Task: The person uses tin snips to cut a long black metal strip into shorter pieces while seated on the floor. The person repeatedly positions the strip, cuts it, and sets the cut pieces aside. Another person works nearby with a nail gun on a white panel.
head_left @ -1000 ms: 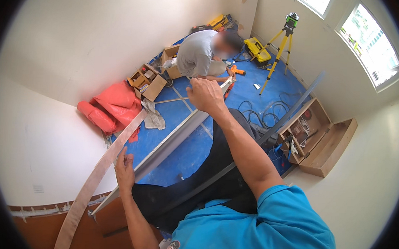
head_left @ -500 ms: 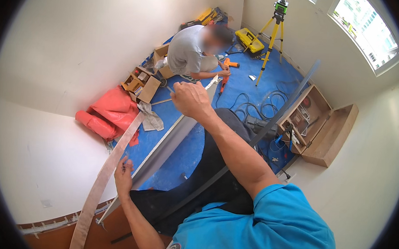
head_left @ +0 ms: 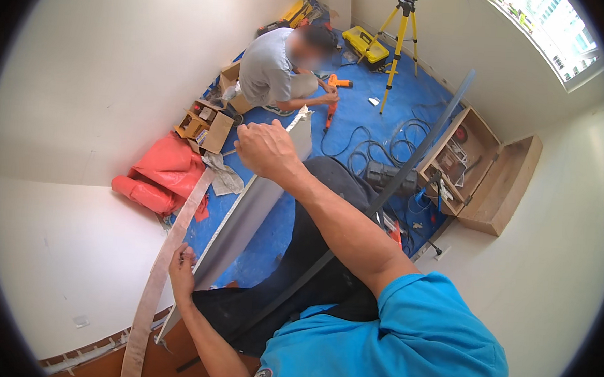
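A long pale board (head_left: 242,216) with a rough white edge stands on edge, slanting from the far middle to the near left in front of me. Above its far half is my right hand (head_left: 268,149), closed into a fist; whatever it may hold is hidden by the fingers. My left hand (head_left: 183,272) is beside the board's near part, its fingers curled together around something too small to make out. A long dark metal strip (head_left: 413,160) runs diagonally across my dark-clothed legs and under my right arm.
Left of the board lies a long beige strip (head_left: 157,287). Red sheeting (head_left: 163,174) and a cardboard box (head_left: 206,127) lie along the wall. A co-worker (head_left: 267,67) crouches ahead with an orange-red power tool (head_left: 331,108). Right stand a yellow tripod (head_left: 395,57) and an open wooden box (head_left: 467,159).
The view has shifted, so the room appears farther left and up. My right hand has come slightly nearer along the board, still closed. The left hand stays by the near edge.
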A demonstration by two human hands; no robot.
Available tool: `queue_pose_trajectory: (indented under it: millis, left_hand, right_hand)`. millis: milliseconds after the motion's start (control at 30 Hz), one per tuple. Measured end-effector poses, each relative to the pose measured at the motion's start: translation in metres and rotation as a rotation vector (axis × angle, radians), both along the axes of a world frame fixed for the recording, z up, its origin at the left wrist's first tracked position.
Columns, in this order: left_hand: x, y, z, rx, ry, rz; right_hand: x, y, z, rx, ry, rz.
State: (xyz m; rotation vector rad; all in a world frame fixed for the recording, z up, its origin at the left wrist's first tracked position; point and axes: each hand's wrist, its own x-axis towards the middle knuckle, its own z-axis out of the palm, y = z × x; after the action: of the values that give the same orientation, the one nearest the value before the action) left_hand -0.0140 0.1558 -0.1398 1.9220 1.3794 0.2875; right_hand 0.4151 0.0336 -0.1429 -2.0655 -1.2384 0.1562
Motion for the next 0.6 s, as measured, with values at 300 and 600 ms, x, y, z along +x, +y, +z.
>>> queue_pose_trajectory:
  millis: [300, 600]
  left_hand:
    - [-0.004, 0.0026, -0.0036, -0.004, 0.01, -0.004]
    - [-0.0051, 0.0038, -0.0047, -0.013, 0.005, 0.001]
  right_hand:
    - [-0.0017, 0.0035, -0.0054, 0.041, -0.026, -0.022]
    - [-0.0006, 0.0019, -0.0045, 0.061, -0.023, -0.02]
